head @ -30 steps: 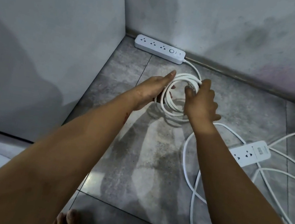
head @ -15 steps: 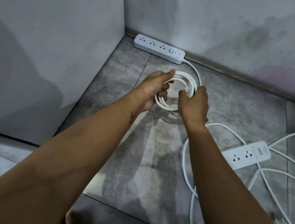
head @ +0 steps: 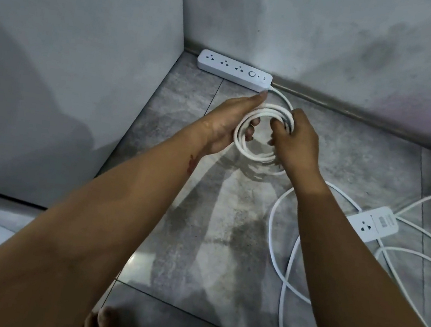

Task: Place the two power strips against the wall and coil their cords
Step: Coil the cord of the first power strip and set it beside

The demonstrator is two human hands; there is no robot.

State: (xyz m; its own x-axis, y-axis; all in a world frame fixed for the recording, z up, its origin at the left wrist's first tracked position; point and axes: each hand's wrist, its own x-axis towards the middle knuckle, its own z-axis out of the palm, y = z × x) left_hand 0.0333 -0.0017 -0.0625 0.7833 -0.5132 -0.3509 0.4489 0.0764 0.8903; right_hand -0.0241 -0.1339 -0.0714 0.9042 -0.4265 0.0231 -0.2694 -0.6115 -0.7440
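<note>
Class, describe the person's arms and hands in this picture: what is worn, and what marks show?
Both arms are bare, with no sleeves in view. The left hand and right hand wear no gloves, and no rings, watch or bands are visible. A small reddish scratch marks the left forearm near the wrist.

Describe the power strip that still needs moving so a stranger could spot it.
Look to the right side of the grey tiled floor, away from the corner. A white plastic power strip lies among loose white cord loops, partly hidden by the right forearm. Unlike the long white power strip against the wall, it sits out on open floor.
</note>
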